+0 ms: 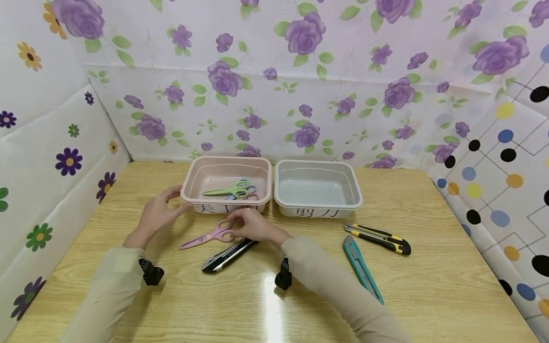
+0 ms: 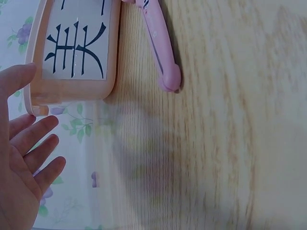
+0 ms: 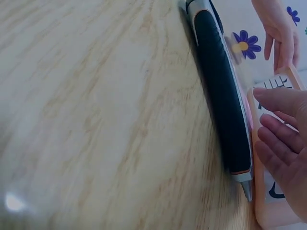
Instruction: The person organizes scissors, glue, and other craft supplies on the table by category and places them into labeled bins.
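Pink scissors (image 1: 208,235) lie on the wooden table (image 1: 429,286) in front of a pink tray (image 1: 188,183). My right hand (image 1: 237,227) grips their handles, fingers curled over them. Their closed blades (image 2: 160,52) point left beside the tray's labelled front (image 2: 72,91). My left hand (image 1: 173,200) is open with straight fingers (image 2: 41,129), the thumb at the tray's front left corner. Inside the tray lie green scissors (image 1: 225,190) and blue ones (image 1: 246,187). A black utility knife (image 1: 229,248) lies just before my right hand (image 3: 283,143), along its fingers (image 3: 223,96).
A grey tray (image 1: 356,190), with nothing in it, stands right of the pink one. A yellow-and-black utility knife (image 1: 377,237) and a teal one (image 1: 362,268) lie on the table's right side. Flowered and dotted sheets wall the table on three sides.
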The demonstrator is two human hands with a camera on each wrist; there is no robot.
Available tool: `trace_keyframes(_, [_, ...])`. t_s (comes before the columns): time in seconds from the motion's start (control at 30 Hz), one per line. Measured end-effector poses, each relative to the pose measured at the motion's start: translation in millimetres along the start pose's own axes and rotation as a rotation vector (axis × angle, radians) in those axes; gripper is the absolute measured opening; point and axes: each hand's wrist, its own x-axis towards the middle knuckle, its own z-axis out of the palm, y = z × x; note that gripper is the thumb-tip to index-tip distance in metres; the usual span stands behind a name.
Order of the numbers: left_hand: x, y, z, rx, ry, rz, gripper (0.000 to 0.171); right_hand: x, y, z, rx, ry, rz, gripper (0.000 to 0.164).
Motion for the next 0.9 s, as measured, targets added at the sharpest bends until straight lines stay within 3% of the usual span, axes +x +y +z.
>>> trace_keyframes(0.3, [-0.4, 1.4, -0.5, 0.007, -0.013, -0.005, 0.069, 6, 2, 6, -0.002, -0.011, 0.02, 0.03])
trace_keyframes(0.57, [-0.1, 1.6, -0.3, 0.003, -0.002, 0.002, 0.068, 10, 5, 11, -0.129, 0.01, -0.07, 0.018])
trace_keyframes(0.9, [0.4, -0.3, 0.3, 0.001, 0.003, 0.004, 0.068, 11, 1, 10, -0.175, 0.021, -0.048, 0.014])
